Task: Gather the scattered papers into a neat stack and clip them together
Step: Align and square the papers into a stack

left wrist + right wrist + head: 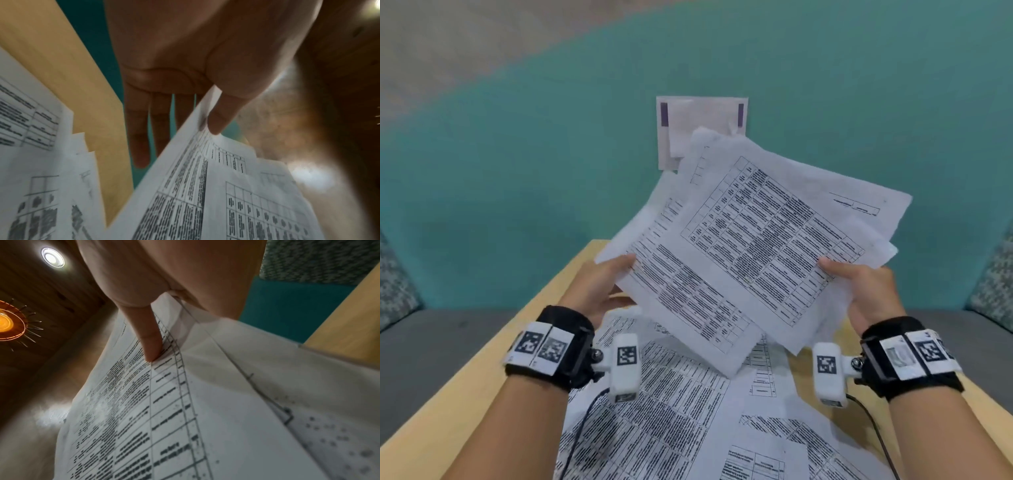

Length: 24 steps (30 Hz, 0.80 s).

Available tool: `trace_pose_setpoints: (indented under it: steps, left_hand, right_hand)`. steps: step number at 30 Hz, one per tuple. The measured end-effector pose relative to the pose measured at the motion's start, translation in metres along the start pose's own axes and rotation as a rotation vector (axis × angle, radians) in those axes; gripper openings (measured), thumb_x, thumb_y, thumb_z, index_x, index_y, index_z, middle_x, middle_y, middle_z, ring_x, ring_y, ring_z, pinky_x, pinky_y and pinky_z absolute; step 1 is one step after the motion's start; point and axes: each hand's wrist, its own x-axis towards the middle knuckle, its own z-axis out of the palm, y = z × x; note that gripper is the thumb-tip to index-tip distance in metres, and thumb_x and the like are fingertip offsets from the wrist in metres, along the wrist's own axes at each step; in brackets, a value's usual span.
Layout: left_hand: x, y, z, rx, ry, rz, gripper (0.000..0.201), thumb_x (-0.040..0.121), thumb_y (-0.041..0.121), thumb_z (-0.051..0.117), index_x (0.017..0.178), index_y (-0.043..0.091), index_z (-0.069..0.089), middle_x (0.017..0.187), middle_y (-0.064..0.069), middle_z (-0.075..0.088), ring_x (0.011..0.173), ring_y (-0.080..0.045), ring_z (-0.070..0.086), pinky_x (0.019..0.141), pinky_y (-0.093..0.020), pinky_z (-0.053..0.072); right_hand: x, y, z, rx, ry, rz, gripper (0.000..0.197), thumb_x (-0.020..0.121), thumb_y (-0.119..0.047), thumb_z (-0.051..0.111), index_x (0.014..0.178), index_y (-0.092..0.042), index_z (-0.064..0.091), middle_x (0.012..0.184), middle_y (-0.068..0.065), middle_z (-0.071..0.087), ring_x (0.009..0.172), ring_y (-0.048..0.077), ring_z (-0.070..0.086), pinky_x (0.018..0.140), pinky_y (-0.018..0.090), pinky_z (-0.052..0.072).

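While my left hand (pixel 599 284) and right hand (pixel 866 291) grip the fanned, uneven sheaf (pixel 750 246), more papers (pixel 654 411) litter the tabletop (pixel 448 418); squaring and clipping remain

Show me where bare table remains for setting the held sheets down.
Bare wood shows on the table left of the loose papers, beside the left hand, and in a thin strip under the right hand. The middle is crowded with overlapping sheets below the held sheets.

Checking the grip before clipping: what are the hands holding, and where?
Loose papers: left hand pinches their left edge, right hand their right edge.
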Motion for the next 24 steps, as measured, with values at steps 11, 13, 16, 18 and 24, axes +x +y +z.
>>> trace_pose_setpoints:
  steps: [11,13,16,18,24]
  left_hand:
    - [0.004,0.004,0.004,-0.344,0.046,0.043,0.030,0.102,0.011,0.056,0.131,0.004,0.061,0.115,-0.015,0.076,0.097,-0.029,0.074,0.084,-0.049,0.060]
    - [0.005,0.007,0.006,-0.401,0.083,0.060,0.032,0.101,0.011,0.059,0.132,0.005,0.059,0.115,-0.015,0.075,0.090,-0.027,0.075,0.080,-0.049,0.062]
    - [0.006,0.013,0.001,-0.434,0.160,0.079,0.033,0.099,0.008,0.061,0.132,0.005,0.058,0.111,-0.014,0.074,0.080,-0.025,0.074,0.066,-0.043,0.064]
    - [0.009,0.014,-0.004,-0.435,0.208,0.084,0.040,0.096,0.006,0.065,0.135,0.003,0.055,0.113,-0.017,0.073,0.073,-0.024,0.076,0.058,-0.039,0.063]
    - [0.001,0.018,0.005,-0.374,0.141,0.156,0.034,0.094,0.002,0.067,0.126,0.007,0.061,0.113,-0.011,0.076,0.080,-0.022,0.076,0.059,-0.036,0.061]
  right_hand:
    - [0.002,0.011,0.007,0.042,-0.070,0.078,0.074,0.056,-0.012,0.088,0.123,0.002,0.063,0.112,0.018,0.074,0.105,0.035,0.071,0.099,0.051,0.053]
    - [0.000,0.010,0.009,0.048,-0.105,0.100,0.054,0.068,-0.003,0.082,0.120,0.002,0.067,0.110,0.019,0.075,0.102,0.036,0.073,0.095,0.051,0.055]
    - [-0.002,0.010,0.010,0.073,-0.118,0.111,0.037,0.077,0.001,0.076,0.114,0.001,0.069,0.108,0.019,0.076,0.100,0.035,0.074,0.093,0.051,0.056]
    - [0.000,0.011,0.007,0.113,-0.132,0.121,0.043,0.076,-0.002,0.076,0.118,0.002,0.068,0.112,0.020,0.075,0.103,0.035,0.073,0.095,0.052,0.055]
    - [0.002,0.010,0.007,0.124,-0.188,0.230,0.045,0.062,-0.010,0.078,0.105,0.002,0.070,0.098,0.017,0.076,0.095,0.033,0.073,0.078,0.043,0.058]
